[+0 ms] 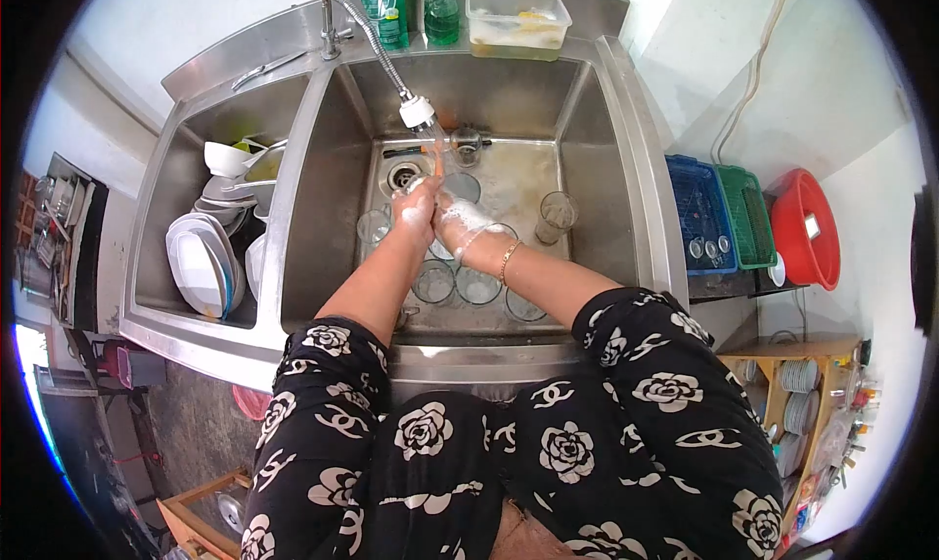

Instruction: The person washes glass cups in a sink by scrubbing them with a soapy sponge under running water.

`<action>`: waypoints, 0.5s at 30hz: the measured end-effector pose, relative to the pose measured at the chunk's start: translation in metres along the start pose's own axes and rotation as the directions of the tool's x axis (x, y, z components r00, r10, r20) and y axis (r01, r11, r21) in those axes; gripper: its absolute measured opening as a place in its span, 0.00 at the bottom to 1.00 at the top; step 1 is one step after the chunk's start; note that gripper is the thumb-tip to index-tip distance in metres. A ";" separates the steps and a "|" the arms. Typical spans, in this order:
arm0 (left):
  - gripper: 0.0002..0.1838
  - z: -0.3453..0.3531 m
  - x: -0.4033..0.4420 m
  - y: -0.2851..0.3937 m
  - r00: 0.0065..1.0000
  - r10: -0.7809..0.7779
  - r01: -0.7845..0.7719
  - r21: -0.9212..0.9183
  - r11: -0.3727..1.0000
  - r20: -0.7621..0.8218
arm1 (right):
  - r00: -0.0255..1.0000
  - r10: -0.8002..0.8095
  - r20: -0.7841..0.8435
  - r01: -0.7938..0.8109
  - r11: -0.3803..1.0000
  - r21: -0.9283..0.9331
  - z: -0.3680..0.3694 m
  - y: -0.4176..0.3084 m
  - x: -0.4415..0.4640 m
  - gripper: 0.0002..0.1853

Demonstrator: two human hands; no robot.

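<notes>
My left hand (416,208) and my right hand (460,223) meet under the tap's white spray head (418,112), over the large sink basin. Both are wet and covered in suds, and their fingers are closed in against each other. Whatever they hold between them is hidden by the hands and foam. A clear glass (462,186) shows just beyond my right hand; I cannot tell if it is touched. Below the wrists, glasses (433,281) sit on the basin floor. Another glass (557,216) lies to the right, and a glass mug (467,147) is near the back.
Stacked white plates and bowls (201,262) fill the left basin. A green pouch (383,12) and a plastic tub (517,24) stand on the back ledge. To the right are a blue basket (699,208) holding glasses, a green basket (745,213) and a red basin (807,227).
</notes>
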State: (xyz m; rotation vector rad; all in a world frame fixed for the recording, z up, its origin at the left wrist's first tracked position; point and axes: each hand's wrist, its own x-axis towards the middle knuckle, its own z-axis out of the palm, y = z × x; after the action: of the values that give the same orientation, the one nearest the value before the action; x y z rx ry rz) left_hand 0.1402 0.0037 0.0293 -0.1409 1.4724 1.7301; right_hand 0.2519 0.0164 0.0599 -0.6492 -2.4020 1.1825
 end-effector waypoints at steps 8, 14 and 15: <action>0.20 -0.003 0.003 0.002 0.961 -0.140 0.150 -0.022 0.989 0.236 | 0.971 -0.237 0.009 0.226 0.913 -0.340 -0.004 0.011 0.009 0.15; 0.23 -0.006 0.019 -0.006 0.952 -0.133 0.156 -0.063 0.986 0.277 | 0.986 -0.126 0.106 0.151 0.949 -0.278 -0.011 -0.009 0.003 0.16; 0.18 -0.002 -0.001 0.008 0.913 -0.162 0.215 -0.107 0.971 0.374 | 0.927 0.064 0.369 0.147 0.844 -0.515 -0.014 -0.015 0.022 0.16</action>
State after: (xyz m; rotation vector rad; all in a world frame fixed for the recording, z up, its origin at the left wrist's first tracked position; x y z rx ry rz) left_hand 0.1352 0.0017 0.0351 -0.0348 1.0275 1.6031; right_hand 0.2375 0.0290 0.0828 -0.5551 -3.1016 0.6379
